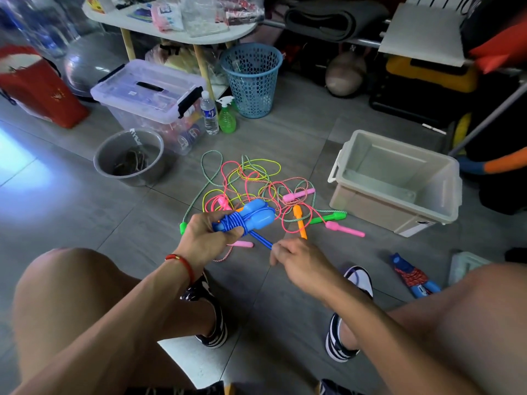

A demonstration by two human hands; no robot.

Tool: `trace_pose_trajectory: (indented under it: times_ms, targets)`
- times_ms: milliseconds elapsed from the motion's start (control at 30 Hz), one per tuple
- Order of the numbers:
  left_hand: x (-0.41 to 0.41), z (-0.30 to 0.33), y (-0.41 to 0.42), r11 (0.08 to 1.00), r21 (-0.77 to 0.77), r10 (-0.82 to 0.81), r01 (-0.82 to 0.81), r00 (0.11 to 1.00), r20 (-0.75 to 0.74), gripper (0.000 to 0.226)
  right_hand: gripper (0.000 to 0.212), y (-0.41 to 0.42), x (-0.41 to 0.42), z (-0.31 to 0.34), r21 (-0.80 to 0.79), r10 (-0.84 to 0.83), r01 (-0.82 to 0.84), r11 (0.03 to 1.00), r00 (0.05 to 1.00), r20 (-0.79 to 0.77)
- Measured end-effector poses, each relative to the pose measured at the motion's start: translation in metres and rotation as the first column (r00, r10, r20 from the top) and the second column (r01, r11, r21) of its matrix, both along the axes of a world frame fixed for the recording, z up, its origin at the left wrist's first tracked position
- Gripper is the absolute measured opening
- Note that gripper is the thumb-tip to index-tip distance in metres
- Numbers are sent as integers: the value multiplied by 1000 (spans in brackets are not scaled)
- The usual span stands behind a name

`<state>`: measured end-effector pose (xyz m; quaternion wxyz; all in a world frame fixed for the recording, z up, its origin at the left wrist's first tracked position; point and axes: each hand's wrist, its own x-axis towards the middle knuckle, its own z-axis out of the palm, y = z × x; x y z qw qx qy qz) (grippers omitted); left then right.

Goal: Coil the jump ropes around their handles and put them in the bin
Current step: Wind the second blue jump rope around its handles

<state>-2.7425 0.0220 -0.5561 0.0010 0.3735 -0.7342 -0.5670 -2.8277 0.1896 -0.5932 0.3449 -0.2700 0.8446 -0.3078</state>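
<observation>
I note: left hand grips blue handles, cord coiled; right hand pinches blue cord; bin beyond right hand.

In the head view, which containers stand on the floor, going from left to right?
Red bag → grey bucket → clear lidded box → blue mesh basket → empty beige bin.
</observation>
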Motion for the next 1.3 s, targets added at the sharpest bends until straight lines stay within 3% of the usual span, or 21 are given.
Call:
trace_pose_trajectory:
  times_ms: [100, 200, 267, 300, 367, 467, 633, 800, 1067, 1200, 1300]
  targets:
    - [0, -4, 2, 994, -106, -2, 2, 1000, 3, 25, 41, -1, 6, 5, 34, 73, -72, 997, 997, -40]
    - [1, -19, -3, 946, -319, -26, 52, 996, 84, 39, 25, -1, 12, 8, 77, 157, -142, 987, 952, -264]
    - [3, -26, -3, 853, -484, -94, 195, 970, 226, 50, 8, 2, 18, 15, 179, 234, -169, 969, 861, -452]
    - [4, -28, -1, 809, -522, -130, 269, 949, 287, 53, 15, 5, 20, 19, 224, 280, -185, 957, 794, -539]
    - [4, -30, 6, 729, -563, -210, 389, 911, 356, 53, 29, 9, 15, 22, 289, 363, -223, 931, 658, -660]
    - [5, -30, 16, 636, -569, -368, 522, 853, 370, 49, 16, 10, -3, 23, 245, 348, -251, 936, 567, -747]
    - [4, -28, 22, 515, -573, -583, 638, 750, 311, 48, 20, 23, -25, 25, 132, 219, -176, 976, 739, -637]
    - [5, -29, 25, 545, -549, -641, 634, 736, 215, 52, 18, 28, -35, 19, 60, 166, -155, 986, 907, -388]
    - [6, -25, 21, 475, -585, -746, 657, 653, 128, 44, 13, 35, -63, 26, -118, 234, -230, 966, 972, 15]
    - [11, -17, 20, 613, -456, -732, 646, 681, -18, 42, 14, 41, -82, 18, -258, 197, -162, 952, 974, 115]
    - [10, -9, 18, 744, -225, -667, 629, 720, -193, 38, 12, 42, -82, 8, -356, 185, -115, 928, 968, 171]
